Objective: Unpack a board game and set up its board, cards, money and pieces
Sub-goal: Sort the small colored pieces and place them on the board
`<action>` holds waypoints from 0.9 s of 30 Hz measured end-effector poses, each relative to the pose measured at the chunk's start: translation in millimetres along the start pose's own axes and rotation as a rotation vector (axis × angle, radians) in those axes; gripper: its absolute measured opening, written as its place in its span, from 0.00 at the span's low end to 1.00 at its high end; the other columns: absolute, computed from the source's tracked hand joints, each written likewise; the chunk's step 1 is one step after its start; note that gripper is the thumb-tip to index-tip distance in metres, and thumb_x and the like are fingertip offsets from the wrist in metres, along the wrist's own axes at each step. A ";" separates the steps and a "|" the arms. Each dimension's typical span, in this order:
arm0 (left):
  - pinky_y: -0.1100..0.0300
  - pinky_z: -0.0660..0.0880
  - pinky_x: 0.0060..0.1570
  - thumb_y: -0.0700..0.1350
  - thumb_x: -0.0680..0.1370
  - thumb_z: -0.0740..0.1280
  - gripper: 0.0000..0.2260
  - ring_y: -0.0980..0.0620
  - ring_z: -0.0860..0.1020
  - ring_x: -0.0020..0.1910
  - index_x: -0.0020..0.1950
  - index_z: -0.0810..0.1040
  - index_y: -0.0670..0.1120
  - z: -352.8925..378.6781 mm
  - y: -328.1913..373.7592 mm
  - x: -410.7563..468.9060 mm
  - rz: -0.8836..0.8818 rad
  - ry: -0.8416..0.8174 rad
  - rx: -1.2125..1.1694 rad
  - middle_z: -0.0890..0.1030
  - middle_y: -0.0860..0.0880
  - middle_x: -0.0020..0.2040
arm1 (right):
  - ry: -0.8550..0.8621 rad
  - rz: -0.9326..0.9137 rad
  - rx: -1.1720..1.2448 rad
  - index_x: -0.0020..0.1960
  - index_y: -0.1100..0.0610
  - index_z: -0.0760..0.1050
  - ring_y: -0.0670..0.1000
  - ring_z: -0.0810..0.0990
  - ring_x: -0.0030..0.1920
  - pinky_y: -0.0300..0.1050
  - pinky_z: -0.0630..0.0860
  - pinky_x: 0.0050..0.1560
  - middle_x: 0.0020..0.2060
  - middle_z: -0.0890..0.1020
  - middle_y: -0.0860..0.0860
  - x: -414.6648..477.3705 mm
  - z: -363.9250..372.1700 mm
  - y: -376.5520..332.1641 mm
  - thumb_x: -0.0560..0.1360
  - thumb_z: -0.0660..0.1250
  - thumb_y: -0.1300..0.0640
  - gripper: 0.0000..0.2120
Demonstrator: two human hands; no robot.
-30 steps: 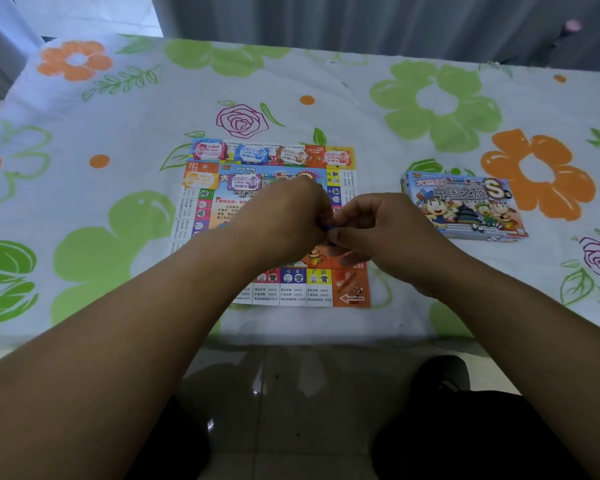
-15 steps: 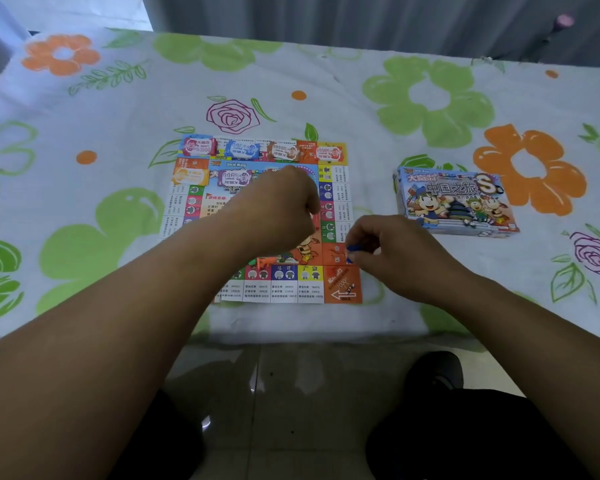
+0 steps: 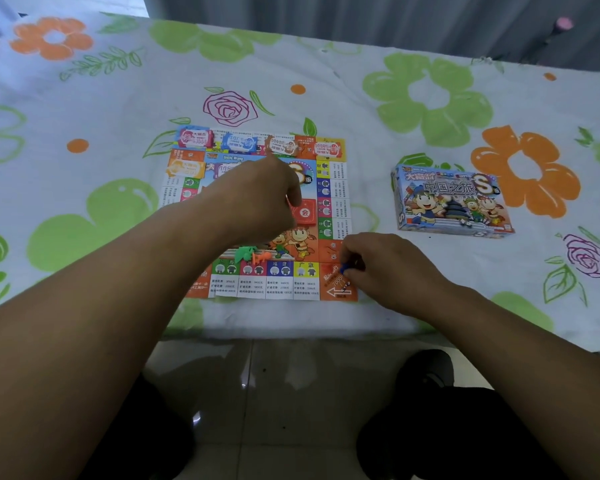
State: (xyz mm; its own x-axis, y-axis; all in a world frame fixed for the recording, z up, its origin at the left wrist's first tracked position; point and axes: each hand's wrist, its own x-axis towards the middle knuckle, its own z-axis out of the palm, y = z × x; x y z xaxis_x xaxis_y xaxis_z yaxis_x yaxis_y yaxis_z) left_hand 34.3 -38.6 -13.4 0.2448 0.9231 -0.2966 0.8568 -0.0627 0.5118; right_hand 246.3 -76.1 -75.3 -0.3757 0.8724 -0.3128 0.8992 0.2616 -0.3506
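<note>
Game board lies flat at the near middle of the desk. In the head view the right grip is down at the board's near right corner, pinching a small blue piece just over the orange arrow square. That looks like the start square, so I'd call this step standing the piece there. To do it well, lower it straight with the base flat on the paper and let go only once it stands. Then lift the fingers upward, not sideways, because a piece this light would probably tip at a brush. The board looks like thin paper too, so no dragging across it.

Left grip hangs over the board's middle with its fingers curled under, and I cannot tell whether anything is inside. Just on its near side a green piece and an orange piece lie on the board, apparently tipped over and not yet placed. A red card deck sits just right of that grip. Money stacks line the far edge, with more at the far left. The game box rests well apart to the right, out of the way. The main obstacle is the left forearm, which crosses low over the board's near left part, close to the loose pieces.
</note>
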 end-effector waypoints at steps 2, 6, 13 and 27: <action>0.55 0.80 0.48 0.40 0.76 0.72 0.09 0.51 0.82 0.46 0.55 0.81 0.47 0.7 -0.8 0.1 -0.002 -0.004 -0.004 0.84 0.50 0.49 | 0.003 -0.003 -0.019 0.51 0.52 0.76 0.50 0.79 0.49 0.51 0.79 0.50 0.53 0.82 0.48 0.1 0.8 -1.2 0.78 0.68 0.54 0.03; 0.56 0.80 0.44 0.41 0.75 0.73 0.09 0.51 0.83 0.43 0.54 0.81 0.48 -0.3 -1.3 -0.3 -0.005 -0.012 -0.016 0.83 0.50 0.47 | -0.001 -0.006 -0.055 0.52 0.51 0.75 0.51 0.79 0.49 0.51 0.80 0.50 0.54 0.81 0.49 -0.7 0.7 -3.6 0.78 0.68 0.53 0.04; 0.53 0.82 0.44 0.39 0.75 0.72 0.08 0.51 0.84 0.41 0.52 0.81 0.49 -4.8 -2.8 -1.5 -0.015 -0.012 -0.027 0.83 0.51 0.46 | -0.007 0.010 -0.065 0.56 0.50 0.73 0.49 0.78 0.49 0.49 0.79 0.49 0.55 0.79 0.47 -1.3 -8.0 -7.9 0.76 0.69 0.53 0.10; 0.52 0.79 0.47 0.33 0.75 0.66 0.14 0.46 0.80 0.50 0.55 0.81 0.48 -20.2 -31.2 -12.5 -0.096 0.051 0.036 0.81 0.47 0.57 | 0.096 -0.137 0.002 0.55 0.52 0.75 0.50 0.79 0.48 0.52 0.80 0.50 0.51 0.80 0.49 35.3 -10.0 -69.3 0.78 0.68 0.52 0.08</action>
State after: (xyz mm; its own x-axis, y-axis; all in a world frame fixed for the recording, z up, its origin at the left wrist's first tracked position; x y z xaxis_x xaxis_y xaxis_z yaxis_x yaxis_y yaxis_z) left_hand -4.8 -40.5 -9.4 0.1383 0.9434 -0.3013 0.8913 0.0140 0.4531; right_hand 172.9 -59.4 -53.2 -0.4716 0.8641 -0.1761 0.8406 0.3802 -0.3858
